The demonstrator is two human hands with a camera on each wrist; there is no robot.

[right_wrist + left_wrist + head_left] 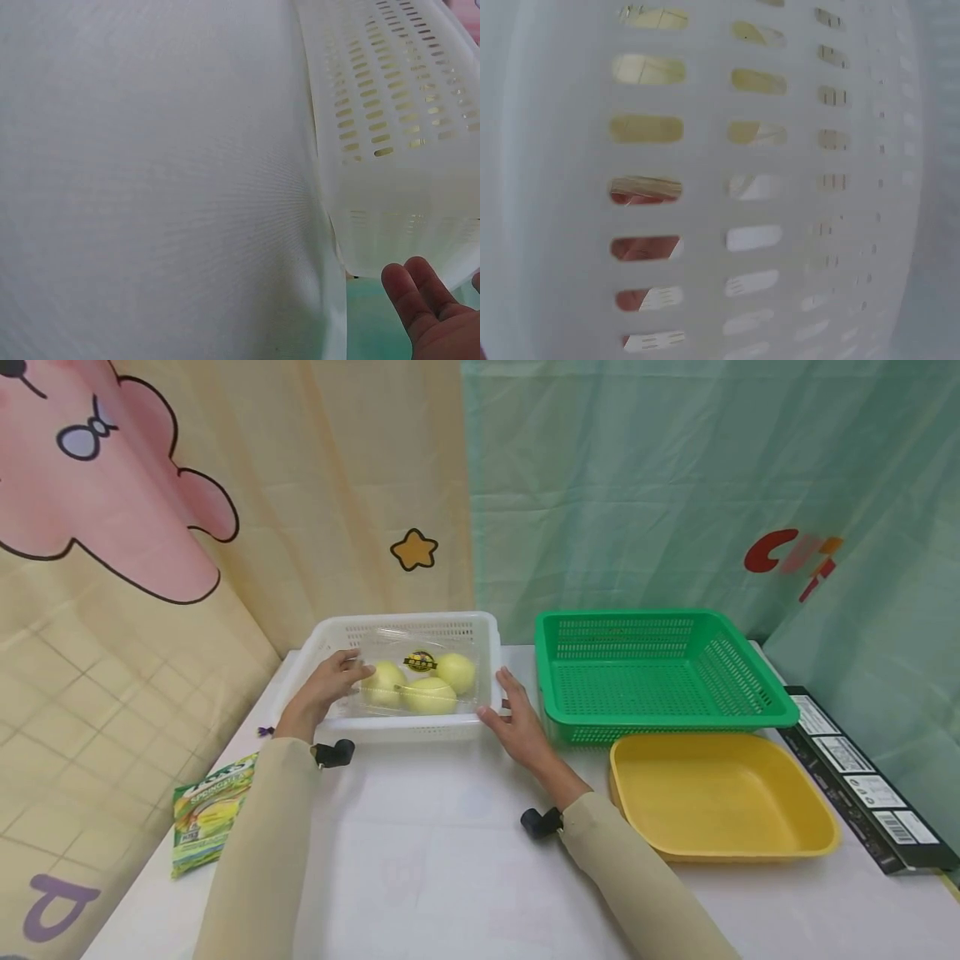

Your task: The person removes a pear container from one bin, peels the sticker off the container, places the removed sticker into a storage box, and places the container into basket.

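A clear plastic box (384, 706) of round pale yellow-green fruit (431, 696) lies inside a white slotted basket (408, 727). My left hand (324, 687) reaches over the basket's left side, its fingertips at the box's left end. Its thumb is hidden, so whether it grips the box cannot be seen. Through the slots of the basket wall (705, 210), the left wrist view shows bits of fingers and yellow fruit. At the basket's right side is my right hand (525, 731), fingers extended and spread by the rim. Those fingers (431, 300) also show near the basket's corner in the right wrist view.
A green slotted basket (667, 722) stands right of the white one. In front of it sits a yellow tub (720, 793), with a long black box (862, 777) along the right edge. A green and yellow snack packet (213, 814) lies beside my left forearm.
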